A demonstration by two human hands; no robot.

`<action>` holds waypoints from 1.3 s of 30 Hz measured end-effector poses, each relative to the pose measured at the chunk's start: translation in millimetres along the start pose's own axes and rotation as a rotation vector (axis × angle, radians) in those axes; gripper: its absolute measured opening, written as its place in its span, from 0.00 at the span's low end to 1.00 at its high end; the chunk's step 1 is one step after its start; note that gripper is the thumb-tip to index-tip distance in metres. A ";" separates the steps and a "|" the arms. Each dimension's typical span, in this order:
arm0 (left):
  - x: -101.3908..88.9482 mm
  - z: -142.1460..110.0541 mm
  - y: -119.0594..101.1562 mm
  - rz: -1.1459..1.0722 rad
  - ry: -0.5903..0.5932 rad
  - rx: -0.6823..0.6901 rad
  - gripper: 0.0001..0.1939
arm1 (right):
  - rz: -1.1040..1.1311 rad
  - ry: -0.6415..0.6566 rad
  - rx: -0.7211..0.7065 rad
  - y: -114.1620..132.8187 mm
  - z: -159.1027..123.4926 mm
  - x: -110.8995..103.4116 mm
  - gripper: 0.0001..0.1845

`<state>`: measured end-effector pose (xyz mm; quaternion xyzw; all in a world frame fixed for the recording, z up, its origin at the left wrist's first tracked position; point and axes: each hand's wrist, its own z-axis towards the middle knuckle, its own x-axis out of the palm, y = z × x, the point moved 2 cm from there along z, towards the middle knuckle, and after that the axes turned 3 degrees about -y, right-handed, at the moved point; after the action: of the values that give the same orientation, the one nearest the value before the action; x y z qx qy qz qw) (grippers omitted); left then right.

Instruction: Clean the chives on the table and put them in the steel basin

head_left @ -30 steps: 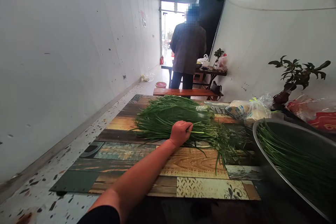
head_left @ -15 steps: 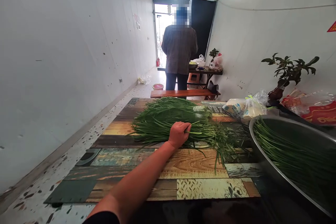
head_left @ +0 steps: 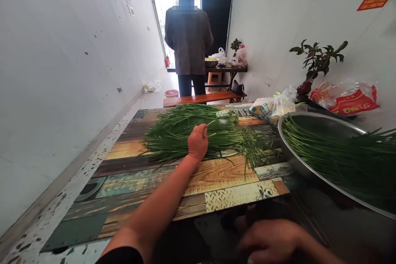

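A broad heap of green garlic chives (head_left: 179, 126) lies on the patterned wood-look table (head_left: 222, 173), its pale stem ends to the right. My left hand (head_left: 198, 142) is closed over the near side of the heap, and a pale chive stalk sticks out past its fingertips. Low in the view, my right hand (head_left: 272, 237) hangs over the dark area before the table edge, smeared by motion; whether anything is in its fingers does not show. To the right, a large metal basin (head_left: 289, 152) holds many long chives. Loose trimmings (head_left: 256, 144) lie between heap and basin.
Plastic bags (head_left: 272, 105), a potted plant (head_left: 318, 60) and a red package (head_left: 349, 101) stand behind the basin. Beyond the table are a red-brown bench (head_left: 198, 98) and a person (head_left: 188, 41) with their back turned, at another table. A white wall (head_left: 77, 49) runs along the left.
My right hand has come into view at the bottom. My left hand has risen slightly off the stems, its fingers tipped upward with a stalk. The view has shifted right and down.
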<state>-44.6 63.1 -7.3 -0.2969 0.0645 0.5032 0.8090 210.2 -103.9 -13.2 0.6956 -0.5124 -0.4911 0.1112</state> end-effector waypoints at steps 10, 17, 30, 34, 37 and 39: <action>-2.7 0.3 1.9 0.109 0.081 -0.030 0.10 | -0.368 -1.052 0.402 -18.6 43.0 -216.9 0.13; -1.4 0.2 -3.3 0.011 0.083 0.070 0.11 | -0.234 -0.816 0.270 -58.3 63.6 -223.0 0.20; 0.0 -2.4 -17.7 -0.094 0.112 0.277 0.10 | 0.074 -1.622 -0.095 -58.4 53.9 -224.9 0.15; -9.9 1.1 -19.9 -0.094 -0.043 0.262 0.10 | 0.089 -1.811 -0.262 -40.2 58.8 -214.0 0.13; -16.7 3.0 -23.7 -0.098 -0.085 0.291 0.12 | 0.279 -1.474 -0.380 -29.3 75.3 -204.8 0.12; -20.2 4.0 -26.8 -0.083 -0.087 0.312 0.13 | 0.363 -1.305 -0.420 -23.5 86.9 -197.5 0.12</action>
<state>-32.3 41.1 15.2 -0.1480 0.0945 0.4656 0.8674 156.6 99.3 41.0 0.1269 -0.4769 -0.8697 -0.0066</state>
